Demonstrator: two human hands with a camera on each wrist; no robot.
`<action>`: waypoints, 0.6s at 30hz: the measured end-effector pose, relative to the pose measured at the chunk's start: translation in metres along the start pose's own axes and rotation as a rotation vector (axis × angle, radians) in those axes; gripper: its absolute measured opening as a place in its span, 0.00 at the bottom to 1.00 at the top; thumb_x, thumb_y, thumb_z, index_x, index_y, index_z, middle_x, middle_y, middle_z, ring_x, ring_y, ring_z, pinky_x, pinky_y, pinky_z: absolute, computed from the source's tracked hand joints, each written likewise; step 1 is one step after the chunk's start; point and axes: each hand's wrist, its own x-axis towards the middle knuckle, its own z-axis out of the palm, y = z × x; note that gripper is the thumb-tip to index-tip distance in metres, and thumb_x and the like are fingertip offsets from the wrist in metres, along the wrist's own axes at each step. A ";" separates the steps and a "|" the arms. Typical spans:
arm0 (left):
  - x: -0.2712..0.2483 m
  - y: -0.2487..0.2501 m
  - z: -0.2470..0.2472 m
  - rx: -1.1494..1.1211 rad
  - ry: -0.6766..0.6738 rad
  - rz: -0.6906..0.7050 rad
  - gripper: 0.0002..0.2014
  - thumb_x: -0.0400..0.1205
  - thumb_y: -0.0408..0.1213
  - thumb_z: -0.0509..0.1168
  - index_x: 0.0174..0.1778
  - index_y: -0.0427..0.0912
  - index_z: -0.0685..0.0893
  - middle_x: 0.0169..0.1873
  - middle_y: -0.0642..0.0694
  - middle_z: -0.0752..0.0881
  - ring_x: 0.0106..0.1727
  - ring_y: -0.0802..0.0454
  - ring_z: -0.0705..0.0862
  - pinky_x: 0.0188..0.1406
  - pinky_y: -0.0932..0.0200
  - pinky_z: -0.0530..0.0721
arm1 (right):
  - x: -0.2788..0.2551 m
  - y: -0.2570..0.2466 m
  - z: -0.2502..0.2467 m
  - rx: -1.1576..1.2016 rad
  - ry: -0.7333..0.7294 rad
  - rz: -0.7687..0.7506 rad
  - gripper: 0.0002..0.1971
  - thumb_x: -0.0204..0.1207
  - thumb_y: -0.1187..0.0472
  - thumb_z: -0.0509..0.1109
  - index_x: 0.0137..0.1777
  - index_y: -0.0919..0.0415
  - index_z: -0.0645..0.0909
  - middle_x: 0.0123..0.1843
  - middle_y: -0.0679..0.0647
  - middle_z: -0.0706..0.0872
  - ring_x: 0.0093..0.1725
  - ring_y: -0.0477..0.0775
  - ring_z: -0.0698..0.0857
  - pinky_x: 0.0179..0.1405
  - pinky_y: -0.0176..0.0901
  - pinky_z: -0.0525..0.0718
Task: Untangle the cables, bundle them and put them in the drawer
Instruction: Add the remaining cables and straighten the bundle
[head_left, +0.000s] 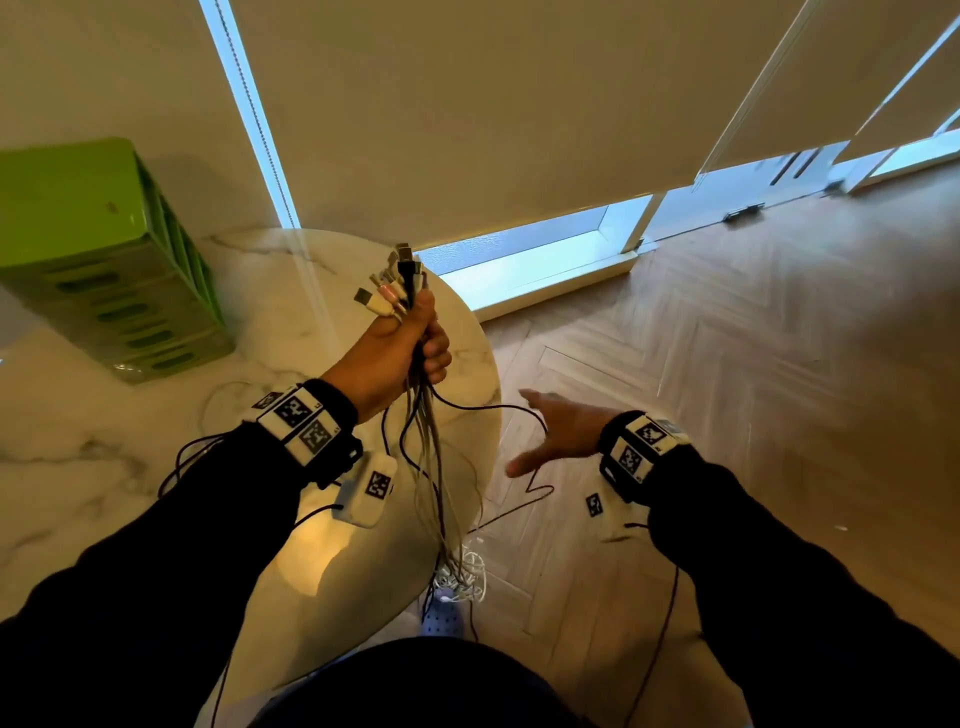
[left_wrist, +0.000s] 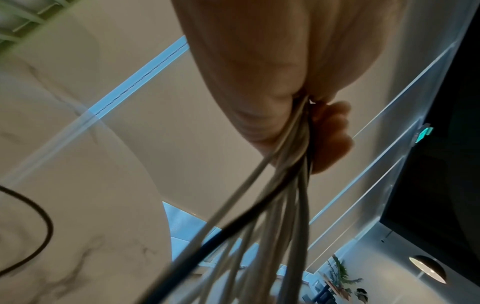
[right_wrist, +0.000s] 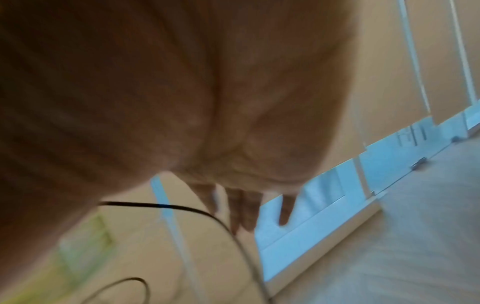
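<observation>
The person's left hand (head_left: 395, 353) makes a tight grip around the cables (head_left: 426, 467) near their plug ends (head_left: 395, 286). The plugs stick up out of the top of the fist, and the long strands hang straight down from it — so the bunch runs up and down. It hangs just past the right edge of the round marble table (head_left: 130, 467). In the left wrist view the fingers (left_wrist: 330, 139) curl round the grey and black strands (left_wrist: 272, 195).

The low ends of the cables lie in a messy pile on the wood floor (head_left: 727, 364), near the person's feet. One black cable (head_left: 498, 408) loops out to the right, toward the right hand (head_left: 556, 436).

The right hand is open, with fingers spread, and holds nothing. It sits to the right of the hanging bunch and lower than the left fist — it looks like the nearer hand to the loose part. The next move likely needs it to go left and take the strands below the fist.

The green drawer unit (head_left: 104, 260) stands on the far left of the table, well apart from the cables.
</observation>
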 end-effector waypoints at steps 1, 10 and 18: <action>-0.002 0.001 0.002 0.054 -0.031 0.012 0.22 0.89 0.58 0.54 0.36 0.46 0.73 0.26 0.49 0.72 0.30 0.50 0.74 0.36 0.56 0.77 | -0.003 -0.014 -0.002 0.112 0.039 -0.135 0.68 0.53 0.29 0.83 0.88 0.47 0.48 0.89 0.50 0.55 0.86 0.55 0.59 0.83 0.57 0.63; -0.022 0.031 -0.007 0.219 -0.170 -0.042 0.20 0.89 0.52 0.53 0.39 0.41 0.74 0.25 0.49 0.74 0.35 0.44 0.86 0.57 0.39 0.89 | 0.012 -0.106 0.035 0.512 -0.367 -0.569 0.10 0.81 0.57 0.72 0.43 0.64 0.86 0.48 0.64 0.90 0.58 0.62 0.88 0.73 0.59 0.78; -0.036 0.030 -0.027 -0.108 -0.123 -0.107 0.12 0.91 0.39 0.57 0.40 0.45 0.72 0.27 0.50 0.67 0.32 0.51 0.73 0.67 0.44 0.80 | 0.035 -0.045 0.000 0.070 -0.031 -0.220 0.14 0.80 0.52 0.73 0.34 0.54 0.81 0.36 0.58 0.88 0.38 0.55 0.87 0.45 0.45 0.83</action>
